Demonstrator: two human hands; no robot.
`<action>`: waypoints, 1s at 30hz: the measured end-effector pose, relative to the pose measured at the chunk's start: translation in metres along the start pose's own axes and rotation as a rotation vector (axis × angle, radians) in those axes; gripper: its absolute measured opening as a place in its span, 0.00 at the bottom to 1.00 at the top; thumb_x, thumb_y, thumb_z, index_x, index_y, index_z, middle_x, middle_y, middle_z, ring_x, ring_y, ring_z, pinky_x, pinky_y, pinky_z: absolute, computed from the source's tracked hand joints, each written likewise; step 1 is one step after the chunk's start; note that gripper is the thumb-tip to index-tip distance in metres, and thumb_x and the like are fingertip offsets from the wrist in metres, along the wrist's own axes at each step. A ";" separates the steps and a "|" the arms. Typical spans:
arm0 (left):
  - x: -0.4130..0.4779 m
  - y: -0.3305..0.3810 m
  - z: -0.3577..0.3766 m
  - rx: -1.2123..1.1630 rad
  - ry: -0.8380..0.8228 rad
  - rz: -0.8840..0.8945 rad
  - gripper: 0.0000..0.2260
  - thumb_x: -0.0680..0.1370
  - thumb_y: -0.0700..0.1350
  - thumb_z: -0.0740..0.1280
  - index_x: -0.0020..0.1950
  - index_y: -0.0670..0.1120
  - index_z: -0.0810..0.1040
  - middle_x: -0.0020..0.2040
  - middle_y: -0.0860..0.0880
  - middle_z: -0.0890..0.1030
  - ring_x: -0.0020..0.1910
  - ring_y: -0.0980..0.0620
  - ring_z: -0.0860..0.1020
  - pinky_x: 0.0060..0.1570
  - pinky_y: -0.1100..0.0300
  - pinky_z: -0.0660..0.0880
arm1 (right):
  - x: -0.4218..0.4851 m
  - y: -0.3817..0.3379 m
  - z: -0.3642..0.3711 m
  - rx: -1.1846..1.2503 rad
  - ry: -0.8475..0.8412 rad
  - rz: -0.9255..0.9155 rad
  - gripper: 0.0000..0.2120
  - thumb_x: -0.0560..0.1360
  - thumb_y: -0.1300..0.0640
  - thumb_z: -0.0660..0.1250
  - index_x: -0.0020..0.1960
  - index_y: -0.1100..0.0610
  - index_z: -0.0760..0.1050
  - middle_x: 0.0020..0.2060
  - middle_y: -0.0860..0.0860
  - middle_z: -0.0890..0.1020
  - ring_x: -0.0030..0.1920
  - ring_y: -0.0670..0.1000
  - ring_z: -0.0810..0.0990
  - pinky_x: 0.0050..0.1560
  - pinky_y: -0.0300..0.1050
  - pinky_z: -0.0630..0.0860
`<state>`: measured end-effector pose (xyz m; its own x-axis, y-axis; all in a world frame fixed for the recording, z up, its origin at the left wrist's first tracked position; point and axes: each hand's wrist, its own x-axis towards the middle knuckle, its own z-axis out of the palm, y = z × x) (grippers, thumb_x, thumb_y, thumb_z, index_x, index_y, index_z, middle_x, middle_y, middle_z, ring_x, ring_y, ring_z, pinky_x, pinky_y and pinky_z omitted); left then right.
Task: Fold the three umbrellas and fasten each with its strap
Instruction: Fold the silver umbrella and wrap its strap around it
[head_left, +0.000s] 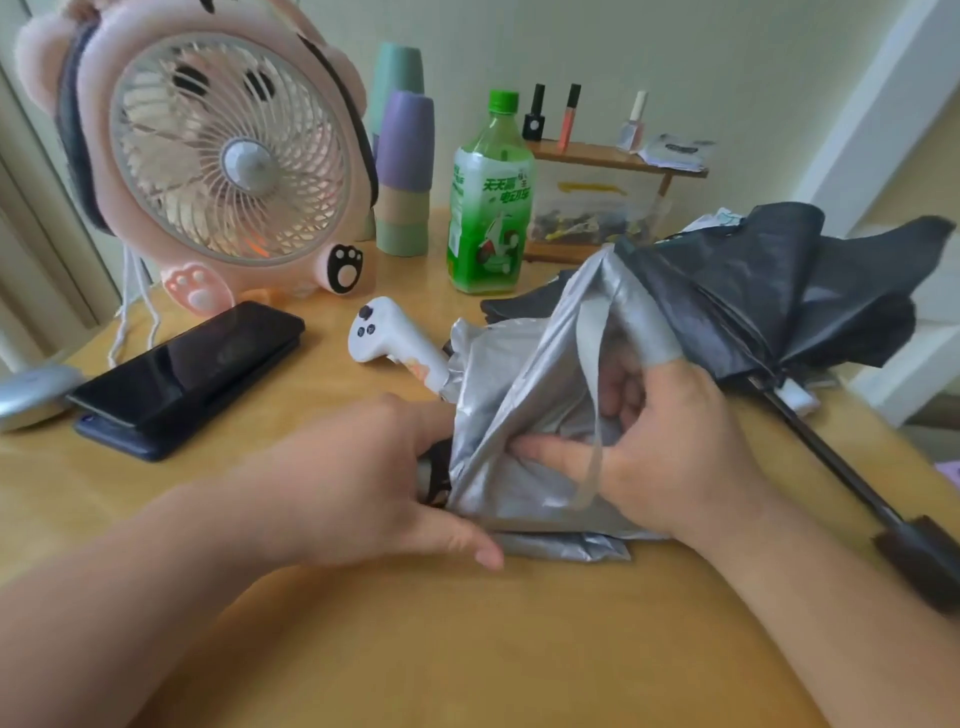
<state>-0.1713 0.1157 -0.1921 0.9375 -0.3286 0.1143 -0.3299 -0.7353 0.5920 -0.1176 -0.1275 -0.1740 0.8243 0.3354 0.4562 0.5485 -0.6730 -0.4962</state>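
The silver umbrella (524, 395) lies at the centre of the frame on the wooden table (467, 649), with both hands on its loose cloth. The likely aim is to gather the cloth into flat pleats before it is rolled. The right hand (670, 441) is clamped on the folds, fingers dug into the cloth and the forefinger stretched leftward. The grey strap (589, 364) is draped over that finger, probably to keep it free for fastening. The left hand (374, 478) brackets the bundle's left edge with the thumb low near the table. Its finger ends are hidden behind the cloth, so I cannot tell whether it grips or only steadies. The umbrella's long axis runs from centre toward the upper left, where its white handle (387, 338) points at the fan (218, 156). A black umbrella (779, 291) (still loose, unstrapped) sprawls at the right, its shaft slanting down to a dark handle (919, 566) at the lower right edge.
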 end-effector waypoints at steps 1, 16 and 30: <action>0.000 0.002 0.001 0.011 0.011 0.006 0.27 0.62 0.75 0.70 0.56 0.64 0.75 0.40 0.58 0.83 0.38 0.55 0.80 0.41 0.54 0.79 | 0.000 -0.002 0.002 0.014 0.002 0.005 0.30 0.52 0.27 0.78 0.38 0.43 0.66 0.28 0.45 0.70 0.30 0.45 0.71 0.29 0.39 0.64; 0.009 0.024 0.012 -0.594 -0.152 -0.240 0.11 0.77 0.50 0.75 0.52 0.46 0.79 0.35 0.44 0.82 0.31 0.46 0.79 0.28 0.59 0.74 | 0.000 0.014 0.012 0.203 0.043 -0.069 0.43 0.60 0.34 0.81 0.70 0.50 0.74 0.42 0.48 0.85 0.44 0.52 0.85 0.43 0.56 0.83; -0.001 0.012 0.008 0.233 0.124 0.392 0.09 0.76 0.57 0.70 0.48 0.52 0.80 0.37 0.57 0.77 0.34 0.58 0.74 0.32 0.57 0.73 | 0.004 0.013 -0.031 0.157 -0.343 0.068 0.47 0.58 0.27 0.77 0.70 0.20 0.54 0.64 0.21 0.69 0.66 0.26 0.68 0.62 0.26 0.67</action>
<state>-0.1770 0.1024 -0.1915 0.7390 -0.5450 0.3961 -0.6641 -0.6881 0.2923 -0.1117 -0.1559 -0.1557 0.8440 0.5127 0.1577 0.4841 -0.6013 -0.6357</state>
